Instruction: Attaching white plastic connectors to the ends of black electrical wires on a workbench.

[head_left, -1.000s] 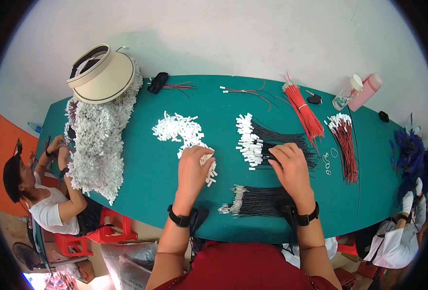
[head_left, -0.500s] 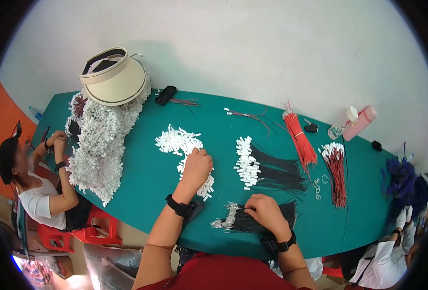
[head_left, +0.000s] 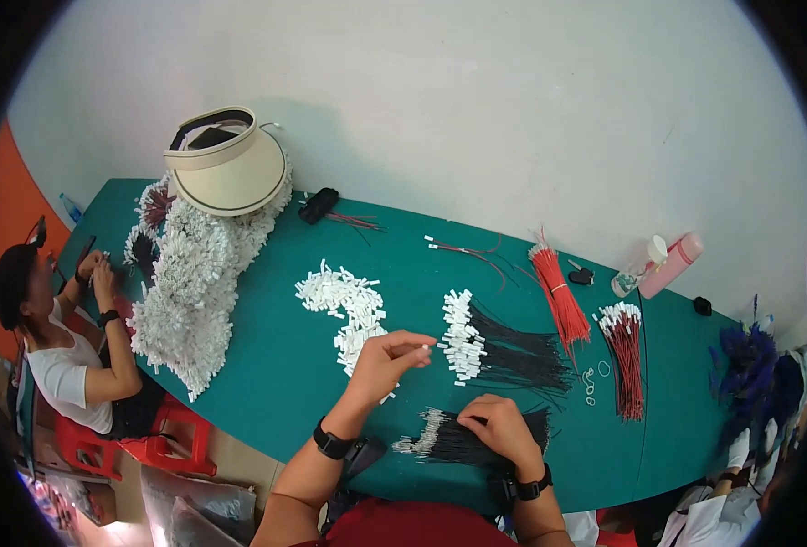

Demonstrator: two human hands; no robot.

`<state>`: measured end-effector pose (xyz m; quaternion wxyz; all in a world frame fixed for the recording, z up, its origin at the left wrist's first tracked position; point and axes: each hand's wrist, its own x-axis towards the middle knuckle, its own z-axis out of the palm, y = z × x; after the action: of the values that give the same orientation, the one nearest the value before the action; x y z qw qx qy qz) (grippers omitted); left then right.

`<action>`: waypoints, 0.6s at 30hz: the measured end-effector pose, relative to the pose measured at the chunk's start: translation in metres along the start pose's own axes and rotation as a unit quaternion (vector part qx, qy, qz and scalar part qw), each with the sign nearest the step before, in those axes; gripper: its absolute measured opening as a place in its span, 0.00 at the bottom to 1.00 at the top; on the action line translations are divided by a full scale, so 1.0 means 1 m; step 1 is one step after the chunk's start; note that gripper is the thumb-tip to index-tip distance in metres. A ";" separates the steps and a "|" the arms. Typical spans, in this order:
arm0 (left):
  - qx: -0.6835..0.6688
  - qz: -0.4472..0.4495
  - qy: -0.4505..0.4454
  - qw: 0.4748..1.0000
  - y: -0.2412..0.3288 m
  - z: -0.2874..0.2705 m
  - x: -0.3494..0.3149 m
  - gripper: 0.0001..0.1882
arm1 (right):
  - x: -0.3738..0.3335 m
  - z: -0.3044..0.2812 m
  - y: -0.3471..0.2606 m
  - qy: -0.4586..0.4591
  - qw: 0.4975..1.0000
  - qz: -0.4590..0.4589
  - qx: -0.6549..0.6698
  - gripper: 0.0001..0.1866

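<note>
My left hand (head_left: 387, 366) is raised over the table, thumb and forefinger pinching a small white connector housing (head_left: 425, 348). Just beyond and under it spreads a pile of loose white housings (head_left: 339, 294). My right hand (head_left: 499, 425) lies low over a bunch of black wires with bare metal tips (head_left: 440, 436), its fingers curled and closed on the wire; how many strands it grips is hidden. Farther off lies a row of black wires (head_left: 522, 346) fitted with white housings (head_left: 462, 339) at their left ends.
A big white heap of housings (head_left: 189, 283) with a sun visor (head_left: 235, 178) on it stands left. Red wire bundles (head_left: 560, 296), rubber bands (head_left: 589, 383), keys (head_left: 581, 273) and bottles (head_left: 675, 264) lie right. A co-worker (head_left: 75, 356) sits at the left end.
My left hand has risen from the white pile and moved right and nearer, now with a housing in its pinch. My right hand stays on the black wires.
</note>
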<state>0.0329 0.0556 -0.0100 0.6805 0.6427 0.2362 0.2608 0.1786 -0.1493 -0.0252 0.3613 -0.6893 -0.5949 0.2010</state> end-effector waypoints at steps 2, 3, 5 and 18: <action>-0.111 -0.044 -0.012 0.993 0.000 0.007 -0.005 0.08 | 0.000 -0.001 -0.004 -0.002 1.000 0.009 0.006 0.05; -0.150 -0.064 -0.007 0.987 0.001 0.009 -0.007 0.08 | 0.001 0.000 -0.008 -0.001 1.000 0.002 -0.020 0.05; -0.225 -0.101 0.005 0.969 -0.001 0.014 -0.009 0.08 | 0.003 0.001 -0.012 0.001 0.997 -0.013 -0.073 0.05; -0.197 -0.055 0.045 0.978 -0.021 0.024 -0.017 0.06 | 0.000 0.005 -0.002 -0.025 0.999 0.011 -0.028 0.04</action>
<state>0.0369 0.0252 -0.0298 0.7959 0.4691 0.2458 0.2934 0.1736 -0.1484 -0.0273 0.3246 -0.7007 -0.6012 0.2055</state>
